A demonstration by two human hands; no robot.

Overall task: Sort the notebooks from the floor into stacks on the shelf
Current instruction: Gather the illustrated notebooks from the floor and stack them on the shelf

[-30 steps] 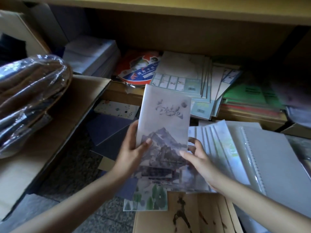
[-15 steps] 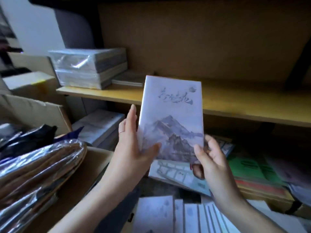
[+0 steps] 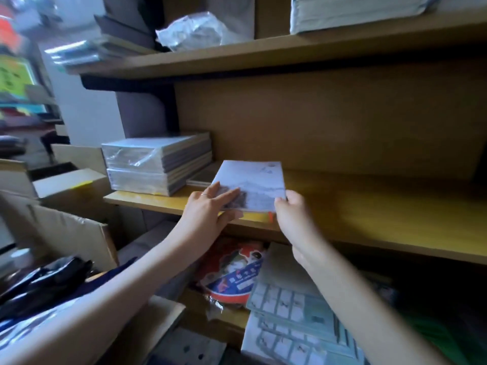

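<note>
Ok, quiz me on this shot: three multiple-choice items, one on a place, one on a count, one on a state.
1. Where is the notebook relative to the wrapped stacks on the shelf? A left of them; B right of them; C on top of them.
2. How many hands hold it? A none; B one; C two.
3. The notebook is: A closed, cover up; B open; C rolled up.
Answers: 1 B, it lies to their right; 2 C, the left hand and right hand both grip its near edge; 3 A, the mountain cover faces up.
</note>
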